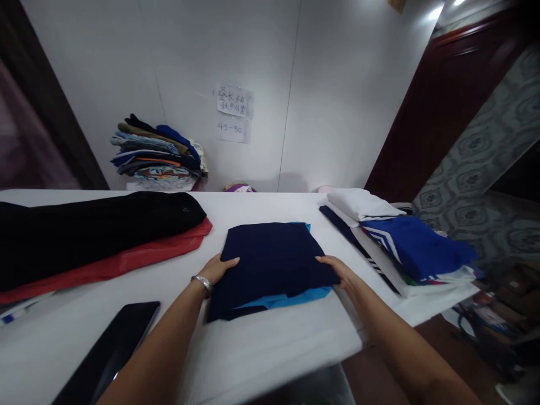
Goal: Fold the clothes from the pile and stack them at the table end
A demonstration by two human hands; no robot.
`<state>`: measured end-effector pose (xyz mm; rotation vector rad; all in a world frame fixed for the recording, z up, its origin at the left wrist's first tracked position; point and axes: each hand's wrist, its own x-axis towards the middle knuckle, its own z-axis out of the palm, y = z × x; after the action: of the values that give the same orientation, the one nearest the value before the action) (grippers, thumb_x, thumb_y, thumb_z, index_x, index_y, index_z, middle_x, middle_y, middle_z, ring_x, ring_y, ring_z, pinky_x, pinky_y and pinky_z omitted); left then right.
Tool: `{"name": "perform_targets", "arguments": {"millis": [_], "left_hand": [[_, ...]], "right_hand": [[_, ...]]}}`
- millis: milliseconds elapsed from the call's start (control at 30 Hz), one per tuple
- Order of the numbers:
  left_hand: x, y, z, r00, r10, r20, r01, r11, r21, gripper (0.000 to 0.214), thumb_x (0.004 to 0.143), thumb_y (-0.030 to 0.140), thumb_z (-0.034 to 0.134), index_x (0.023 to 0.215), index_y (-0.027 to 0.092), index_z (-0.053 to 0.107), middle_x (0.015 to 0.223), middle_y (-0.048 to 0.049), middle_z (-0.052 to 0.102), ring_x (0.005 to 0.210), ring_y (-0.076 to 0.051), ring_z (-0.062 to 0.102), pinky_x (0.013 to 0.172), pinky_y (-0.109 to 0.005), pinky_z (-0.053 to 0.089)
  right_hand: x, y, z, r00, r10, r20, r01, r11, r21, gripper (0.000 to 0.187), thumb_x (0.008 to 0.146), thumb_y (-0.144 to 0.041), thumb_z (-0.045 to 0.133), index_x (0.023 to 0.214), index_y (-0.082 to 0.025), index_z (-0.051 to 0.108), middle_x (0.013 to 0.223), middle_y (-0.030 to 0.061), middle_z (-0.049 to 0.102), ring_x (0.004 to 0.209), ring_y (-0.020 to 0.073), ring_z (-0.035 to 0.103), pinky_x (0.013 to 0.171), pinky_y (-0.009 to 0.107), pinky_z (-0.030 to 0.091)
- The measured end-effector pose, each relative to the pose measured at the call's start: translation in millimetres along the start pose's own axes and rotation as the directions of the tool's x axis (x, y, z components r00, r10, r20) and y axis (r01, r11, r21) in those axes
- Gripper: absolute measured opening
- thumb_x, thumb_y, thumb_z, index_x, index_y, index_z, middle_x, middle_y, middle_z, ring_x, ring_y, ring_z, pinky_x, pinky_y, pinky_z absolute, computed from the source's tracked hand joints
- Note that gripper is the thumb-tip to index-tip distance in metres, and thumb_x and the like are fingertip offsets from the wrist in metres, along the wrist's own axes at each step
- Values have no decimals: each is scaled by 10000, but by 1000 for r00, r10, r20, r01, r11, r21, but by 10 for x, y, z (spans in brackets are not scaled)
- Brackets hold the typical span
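Observation:
A folded navy garment (pixel 274 256) lies in the middle of the white table, with bright blue fabric (pixel 295 298) showing from under its front and back edges. My left hand (pixel 217 269), a silver bracelet on its wrist, is closed on the garment's left edge, thumb on top and fingers hidden beneath. On the opposite side my right hand (pixel 335 268) grips the right edge the same way. The garment looks flat and roughly square. Whether its underside touches the table everywhere, I cannot tell.
Black clothing (pixel 105 225) over a red garment (pixel 164 247) lies at left. A dark phone-like device (pixel 113 343) is near my left forearm. At right are folded white (pixel 358 203) and blue clothes (pixel 417 247). A clothes stack (pixel 156 154) stands by the wall with handwritten papers (pixel 234 101).

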<state>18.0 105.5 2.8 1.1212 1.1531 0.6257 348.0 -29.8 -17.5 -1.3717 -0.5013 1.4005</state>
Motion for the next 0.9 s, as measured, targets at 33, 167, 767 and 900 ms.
{"name": "perform_targets", "arguments": {"millis": [33,167,767,900], "left_hand": [[11,-11,-5,1000,-2,15,2,1000,-2,300,702,273,732,952,148,620,701,-72,724,621,-219,692,583,-306,578],[53,-30,-36,999,-34,11,35,999,-14,380,646,293,782,953,138,621,731,-86,729,621,-221,691,587,-311,577],[99,-22,-9,990,-123,63,129,986,-108,308,620,334,799,873,246,647,798,20,751,792,-242,709,685,-346,586],[119,-67,14,988,-154,8,154,987,-35,349,518,441,824,794,306,660,816,73,747,882,-252,696,744,-351,584]], "right_hand": [[-14,1,-16,1000,11,14,-11,1000,-7,165,772,-222,660,895,-113,652,723,58,724,604,157,672,607,255,554],[-63,-18,-39,996,70,46,-70,997,-11,262,772,-303,688,940,-106,651,776,77,731,680,181,692,682,290,564],[9,-97,-15,995,-103,-17,103,994,17,177,683,-294,730,789,-166,670,679,23,650,572,141,602,604,267,482],[-62,-25,-89,995,-94,-15,93,995,-47,299,719,-452,691,799,-165,674,753,63,661,627,162,620,666,305,492]]}}
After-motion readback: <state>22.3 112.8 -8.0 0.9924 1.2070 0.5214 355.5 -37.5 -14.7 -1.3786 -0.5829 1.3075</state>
